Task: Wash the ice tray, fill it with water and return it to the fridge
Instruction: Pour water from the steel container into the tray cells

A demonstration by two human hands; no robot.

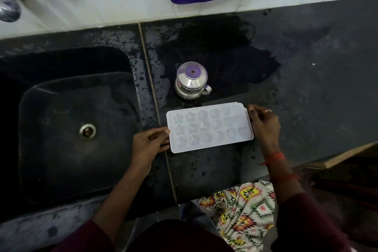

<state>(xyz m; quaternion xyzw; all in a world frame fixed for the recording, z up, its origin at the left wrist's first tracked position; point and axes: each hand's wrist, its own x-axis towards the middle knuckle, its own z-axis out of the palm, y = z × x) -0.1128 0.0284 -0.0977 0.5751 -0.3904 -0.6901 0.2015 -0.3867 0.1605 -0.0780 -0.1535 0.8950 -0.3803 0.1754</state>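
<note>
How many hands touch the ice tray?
2. The left hand grips the ice tray's left short edge; the right hand meets its right edge.

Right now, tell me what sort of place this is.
Likely a home kitchen: a dark stone counter with a sunken sink, a steel pot, and an ice tray held in both hands.

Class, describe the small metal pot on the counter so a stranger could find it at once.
Start at the dark sink and move right onto the wet black counter. Just behind the white ice tray stands the steel pot, the only shiny, lidded object there.
</note>
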